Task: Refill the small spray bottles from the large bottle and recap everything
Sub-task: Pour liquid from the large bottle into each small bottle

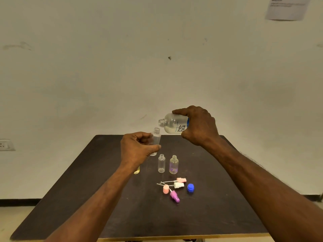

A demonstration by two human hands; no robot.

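Right hand grips tilted large bottle, liquid inside; left hand holds uncapped small bottle.

Dark surface at 6 o'clock; wall socket at 9; blurred paper sheet pinned at 1

caps before bottles, on table

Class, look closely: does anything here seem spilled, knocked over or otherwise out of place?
Nothing stands out. The large bottle is tipped on purpose toward the small bottle; two small bottles stand upright, and the loose caps lie together on the dry-looking table.
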